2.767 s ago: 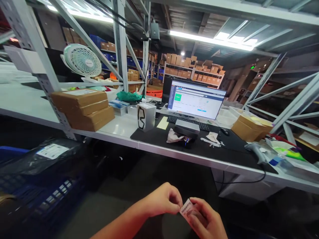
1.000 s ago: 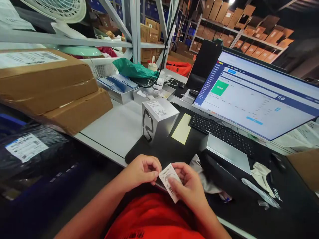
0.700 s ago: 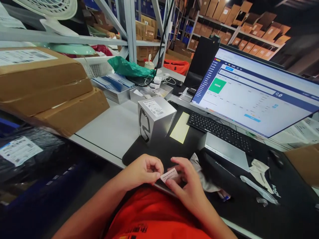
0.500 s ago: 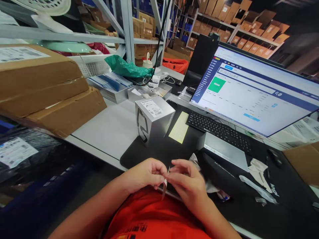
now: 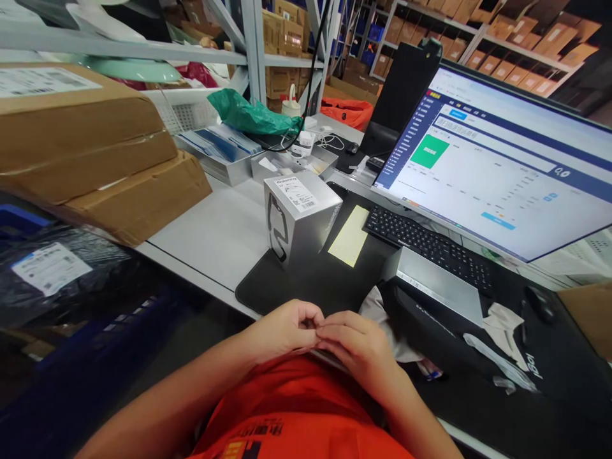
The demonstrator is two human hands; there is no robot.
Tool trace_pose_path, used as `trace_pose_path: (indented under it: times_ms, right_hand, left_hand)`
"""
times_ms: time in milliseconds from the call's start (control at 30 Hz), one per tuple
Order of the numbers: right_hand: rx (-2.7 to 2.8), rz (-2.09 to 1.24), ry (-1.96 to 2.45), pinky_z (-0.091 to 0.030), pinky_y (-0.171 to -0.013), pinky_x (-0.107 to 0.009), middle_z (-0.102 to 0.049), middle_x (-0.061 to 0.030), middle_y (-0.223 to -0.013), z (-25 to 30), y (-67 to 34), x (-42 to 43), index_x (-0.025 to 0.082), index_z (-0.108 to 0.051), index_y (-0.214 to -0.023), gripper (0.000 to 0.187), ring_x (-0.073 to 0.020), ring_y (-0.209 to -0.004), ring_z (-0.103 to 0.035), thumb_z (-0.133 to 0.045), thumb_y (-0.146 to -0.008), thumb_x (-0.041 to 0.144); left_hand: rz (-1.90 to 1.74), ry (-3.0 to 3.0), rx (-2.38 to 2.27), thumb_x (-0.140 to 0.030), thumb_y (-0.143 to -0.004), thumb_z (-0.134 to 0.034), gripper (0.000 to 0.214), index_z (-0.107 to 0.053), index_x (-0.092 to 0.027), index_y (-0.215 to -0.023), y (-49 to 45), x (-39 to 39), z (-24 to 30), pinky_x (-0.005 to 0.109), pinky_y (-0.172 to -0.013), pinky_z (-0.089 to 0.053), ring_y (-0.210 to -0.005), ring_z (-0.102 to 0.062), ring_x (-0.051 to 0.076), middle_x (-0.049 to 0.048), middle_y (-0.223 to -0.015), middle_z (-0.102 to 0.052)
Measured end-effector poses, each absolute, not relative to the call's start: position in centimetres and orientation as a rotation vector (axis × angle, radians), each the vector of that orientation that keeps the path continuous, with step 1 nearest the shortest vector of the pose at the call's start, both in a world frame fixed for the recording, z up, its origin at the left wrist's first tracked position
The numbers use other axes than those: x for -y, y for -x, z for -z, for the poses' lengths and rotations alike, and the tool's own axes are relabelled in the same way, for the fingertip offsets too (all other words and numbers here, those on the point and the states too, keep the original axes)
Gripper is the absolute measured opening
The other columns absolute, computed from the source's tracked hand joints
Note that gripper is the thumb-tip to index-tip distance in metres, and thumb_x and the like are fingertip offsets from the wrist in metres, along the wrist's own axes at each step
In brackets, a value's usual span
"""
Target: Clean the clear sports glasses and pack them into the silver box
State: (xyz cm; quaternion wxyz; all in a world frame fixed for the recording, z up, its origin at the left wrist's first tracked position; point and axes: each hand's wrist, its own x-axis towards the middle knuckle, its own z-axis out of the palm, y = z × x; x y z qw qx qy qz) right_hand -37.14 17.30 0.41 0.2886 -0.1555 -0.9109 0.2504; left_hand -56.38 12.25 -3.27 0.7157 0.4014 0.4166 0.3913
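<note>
My left hand (image 5: 290, 326) and my right hand (image 5: 356, 344) meet at the desk's front edge, close to my orange shirt (image 5: 306, 408). Both are closed, thumbs and fingertips pinched together and touching. Whatever lies between the fingertips is hidden now. Just beyond them, a silver box (image 5: 306, 220) with a white label on top stands upright on the black desk mat (image 5: 268, 287). To its right lies a yellow sheet of paper (image 5: 349, 237). Right of my hands are crumpled grey cloth or wrapping (image 5: 399, 347) and an open silver box piece (image 5: 440, 287).
A keyboard (image 5: 425, 245) and a large monitor (image 5: 502, 166) stand at the back right, with a mouse (image 5: 540, 305) nearby. Clear plastic scraps (image 5: 500, 362) lie on the mat. Large cardboard boxes (image 5: 138, 197) are stacked at left. Silver trays (image 5: 224, 159) sit behind.
The thin pale strip that showed between my fingertips is out of sight now. My right fingers have closed in against my left hand. The view has shifted slightly.
</note>
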Motion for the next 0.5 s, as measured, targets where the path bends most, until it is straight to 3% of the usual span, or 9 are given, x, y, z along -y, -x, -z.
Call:
trace_pose_path:
  times_ms: [167,500]
  right_hand:
    - [2.392,-0.850,0.450,-0.060,-0.086,-0.025,-0.073,-0.0083,-0.104,-0.6,37.1,-17.1,0.019,-0.073,-0.105,0.018,-0.0164,-0.097,-0.071,-0.073,-0.088,0.022]
    - [2.378,-0.752,0.487,-0.062,-0.076,-0.024,-0.073,-0.0078,-0.102,-0.3,37.0,-16.4,0.022,-0.077,-0.098,0.013,-0.0165,-0.091,-0.072,-0.067,-0.091,0.018]
  left_hand:
    - [-0.955,-0.918,-0.817,-0.024,-0.069,-0.075,0.011,-0.068,-0.017,-0.071,56.2,-11.7,3.3,0.029,-0.090,-0.046,-0.098,-0.059,0.018,0.0031,-0.106,-0.062]
    - [-1.047,-0.833,-0.924,-0.026,-0.069,-0.077,0.012,-0.070,-0.016,-0.068,55.6,-10.5,3.9,0.029,-0.088,-0.048,-0.096,-0.061,0.018,0.0051,-0.110,-0.059]
